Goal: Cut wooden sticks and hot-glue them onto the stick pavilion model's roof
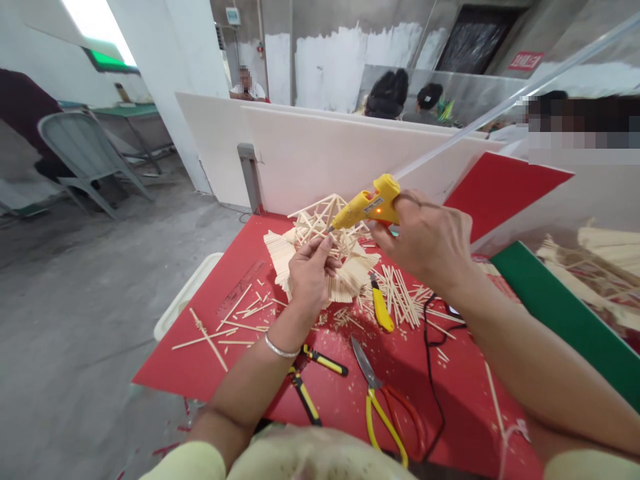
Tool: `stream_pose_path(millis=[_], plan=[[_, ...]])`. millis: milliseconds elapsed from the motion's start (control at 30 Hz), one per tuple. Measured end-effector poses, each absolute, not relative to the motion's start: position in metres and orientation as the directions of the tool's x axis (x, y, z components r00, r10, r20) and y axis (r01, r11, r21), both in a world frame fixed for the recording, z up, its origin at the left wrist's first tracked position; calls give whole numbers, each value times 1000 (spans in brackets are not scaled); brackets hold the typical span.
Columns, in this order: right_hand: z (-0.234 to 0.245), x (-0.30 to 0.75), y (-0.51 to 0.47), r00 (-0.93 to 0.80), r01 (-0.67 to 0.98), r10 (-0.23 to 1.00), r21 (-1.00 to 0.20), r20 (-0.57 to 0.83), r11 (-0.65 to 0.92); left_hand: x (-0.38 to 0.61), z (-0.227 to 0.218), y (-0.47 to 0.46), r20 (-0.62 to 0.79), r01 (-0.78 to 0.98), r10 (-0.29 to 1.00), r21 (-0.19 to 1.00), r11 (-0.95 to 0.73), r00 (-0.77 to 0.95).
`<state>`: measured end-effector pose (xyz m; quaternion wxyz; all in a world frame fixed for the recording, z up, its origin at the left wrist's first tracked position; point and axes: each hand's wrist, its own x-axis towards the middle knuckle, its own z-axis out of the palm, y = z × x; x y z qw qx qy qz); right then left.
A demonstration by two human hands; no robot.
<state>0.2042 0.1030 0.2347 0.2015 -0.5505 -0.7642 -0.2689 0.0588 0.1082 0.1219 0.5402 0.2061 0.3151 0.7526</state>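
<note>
My right hand point(427, 241) is closed around a yellow hot glue gun point(369, 205) whose clear glue stick runs up to the right. Its nozzle points left and down at a thin wooden stick pinched in my left hand point(311, 272). Just behind both hands sits a model built of wooden sticks point(325, 230) on a fan of flat sticks, resting on the red table point(210, 370). A silver bangle circles my left wrist.
Loose sticks point(400, 300) lie scattered on the table. A yellow knife point(382, 310), yellow-black pliers point(310, 380), yellow-red scissors point(385, 407) and a black cord point(433, 360) lie near me. White partitions point(320, 153) back the table; people sit beyond. A grey chair point(83, 157) stands left.
</note>
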Motion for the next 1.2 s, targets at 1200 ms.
stream_pose_path(millis=[1200], plan=[[219,234,102,-196,981,782,111,592,162,64,130,112,-143,-799,961,592,-110,-238]])
